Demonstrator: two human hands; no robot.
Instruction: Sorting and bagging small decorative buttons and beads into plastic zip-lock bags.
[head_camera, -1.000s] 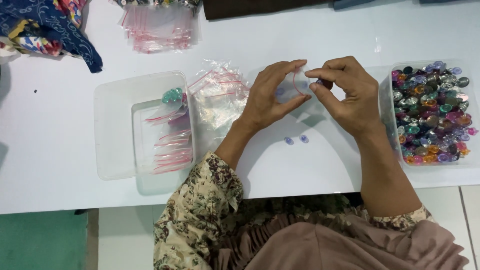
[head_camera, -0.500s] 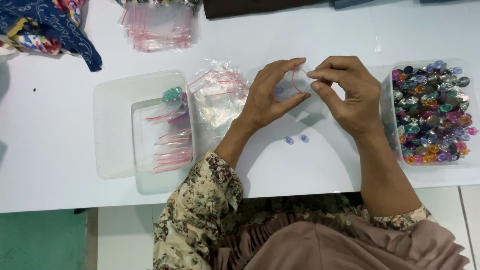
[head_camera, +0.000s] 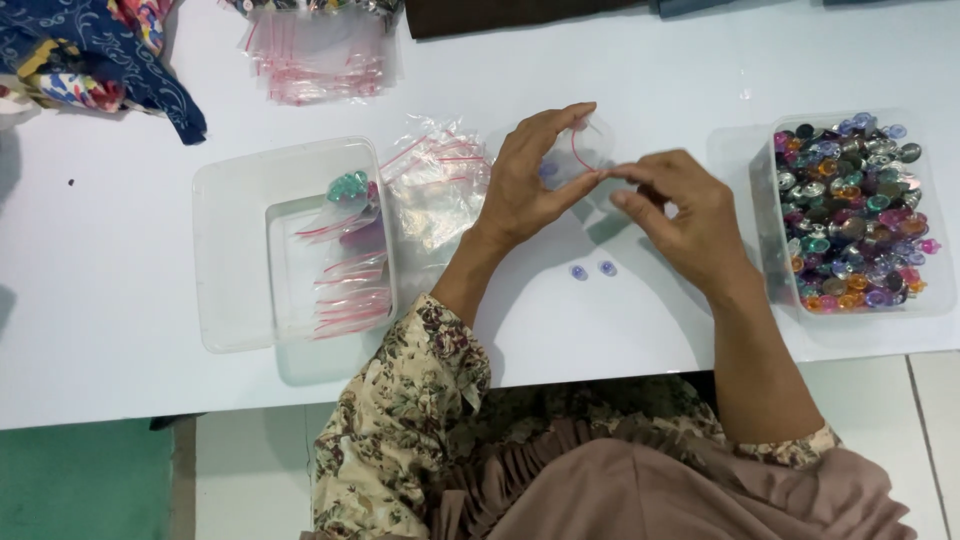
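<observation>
Left hand (head_camera: 525, 190): pinching a small clear zip bag (head_camera: 572, 155) above the desk (head_camera: 640, 60).
Right hand (head_camera: 685, 215): fingertips meeting the bag's edge.
Two lilac beads (head_camera: 593, 270): lying below the hands.
Bead tub (head_camera: 850, 215): sitting right.

A white table (head_camera: 620, 60) fills most of the frame. At the upper left lies a bundle of blue patterned cloth (head_camera: 95, 55). At the top centre sits a stack of small clear bags with red strips (head_camera: 320, 55). Left of centre lies a clear lid (head_camera: 230, 240) with a clear box (head_camera: 335, 265) of filled bags on it, and a loose heap of empty bags (head_camera: 435, 180) just beside. Two small purple beads (head_camera: 592, 270) lie at centre. At the right stands a clear tub of mixed coloured beads (head_camera: 850, 215).
</observation>
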